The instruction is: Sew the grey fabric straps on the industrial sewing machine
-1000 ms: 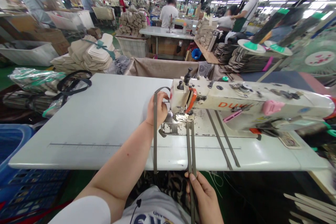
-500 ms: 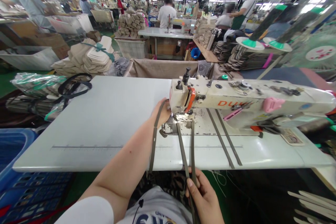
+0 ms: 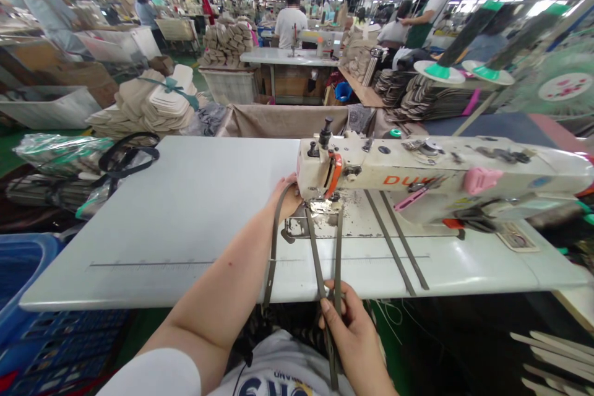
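A sewing machine (image 3: 394,164) stands on the pale table. Beside its needle end is my left hand (image 3: 286,197), closed on a narrow dark strap (image 3: 275,247); its fingertips are partly hidden behind the machine head. The strap arches out of that hand and hangs over the table's front edge. Two strap lengths (image 3: 314,250) run from under the presser foot towards me. At the front edge my right hand (image 3: 355,334) pinches them between thumb and fingers, and their ends hang below it. Two more dark straps (image 3: 392,241) lie under the machine arm, apart from both hands.
A blue plastic basket (image 3: 46,297) stands at the left. Bundled pieces (image 3: 153,102) and a black strap coil (image 3: 125,154) lie beyond the table's left side. Thread cones (image 3: 464,40) rise at the right. Pale strips (image 3: 557,352) are at lower right. Other people work farther off.
My right hand has moved forward along the straps, up to the table's front edge. The strap lengths at the needle have shifted slightly. My left hand stays beside the machine head.
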### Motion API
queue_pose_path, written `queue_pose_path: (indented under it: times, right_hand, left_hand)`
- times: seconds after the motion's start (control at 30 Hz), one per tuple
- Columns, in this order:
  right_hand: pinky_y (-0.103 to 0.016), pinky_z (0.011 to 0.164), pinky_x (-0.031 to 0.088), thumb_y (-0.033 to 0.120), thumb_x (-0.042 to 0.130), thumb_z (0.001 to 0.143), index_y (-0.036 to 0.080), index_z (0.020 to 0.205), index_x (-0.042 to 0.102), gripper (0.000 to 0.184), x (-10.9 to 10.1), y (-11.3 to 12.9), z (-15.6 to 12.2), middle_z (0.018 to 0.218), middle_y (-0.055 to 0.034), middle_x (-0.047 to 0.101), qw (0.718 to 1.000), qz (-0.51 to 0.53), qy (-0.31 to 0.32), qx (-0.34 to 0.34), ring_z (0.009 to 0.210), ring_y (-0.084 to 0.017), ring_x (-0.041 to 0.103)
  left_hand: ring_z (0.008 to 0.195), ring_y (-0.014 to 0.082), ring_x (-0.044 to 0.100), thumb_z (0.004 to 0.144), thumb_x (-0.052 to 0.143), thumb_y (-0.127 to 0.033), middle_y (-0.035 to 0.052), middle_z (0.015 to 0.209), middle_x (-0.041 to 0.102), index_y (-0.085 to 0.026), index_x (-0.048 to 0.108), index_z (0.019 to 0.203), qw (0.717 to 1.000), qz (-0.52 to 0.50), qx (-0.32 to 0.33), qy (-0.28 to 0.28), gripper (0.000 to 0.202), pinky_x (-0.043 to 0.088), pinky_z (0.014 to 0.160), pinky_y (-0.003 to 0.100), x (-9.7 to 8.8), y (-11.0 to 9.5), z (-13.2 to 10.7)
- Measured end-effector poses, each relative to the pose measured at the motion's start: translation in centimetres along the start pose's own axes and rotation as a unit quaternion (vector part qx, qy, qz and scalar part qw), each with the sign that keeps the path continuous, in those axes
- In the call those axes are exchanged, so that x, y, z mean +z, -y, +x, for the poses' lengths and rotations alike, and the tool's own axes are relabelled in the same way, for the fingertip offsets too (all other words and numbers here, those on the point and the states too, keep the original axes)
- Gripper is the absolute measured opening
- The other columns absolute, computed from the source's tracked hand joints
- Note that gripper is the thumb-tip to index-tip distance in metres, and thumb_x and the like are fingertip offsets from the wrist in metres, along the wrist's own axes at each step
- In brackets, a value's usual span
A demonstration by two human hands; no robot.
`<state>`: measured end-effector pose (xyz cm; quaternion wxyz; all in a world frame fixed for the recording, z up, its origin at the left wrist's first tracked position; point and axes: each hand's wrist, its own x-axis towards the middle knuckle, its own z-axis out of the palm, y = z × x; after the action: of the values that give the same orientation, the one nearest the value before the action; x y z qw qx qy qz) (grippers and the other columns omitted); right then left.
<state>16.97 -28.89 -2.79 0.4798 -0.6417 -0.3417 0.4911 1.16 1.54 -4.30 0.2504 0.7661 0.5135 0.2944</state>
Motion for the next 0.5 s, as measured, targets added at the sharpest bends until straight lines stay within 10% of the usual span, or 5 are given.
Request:
queue_pose_path:
  times: [0.5]
  right_hand:
    - [-0.031, 0.053, 0.041, 0.081, 0.088, 0.084, 0.024, 0.112, 0.075, 0.065, 0.4, 0.2, 0.8, 0.062, 0.0032, 0.068, 1.000, 0.009, -0.009, 0.026, 0.053, -0.020, 0.057]
  left_hand:
    - [0.147, 0.0355, 0.071, 0.091, 0.070, -0.012, 0.0069, 0.143, 0.082, -0.028, 0.084, 0.131, 0.998, -0.052, -0.045, -0.008, 0.045, 0.048, 0.135, 0.059, 1.4, 1.7, 1.0]
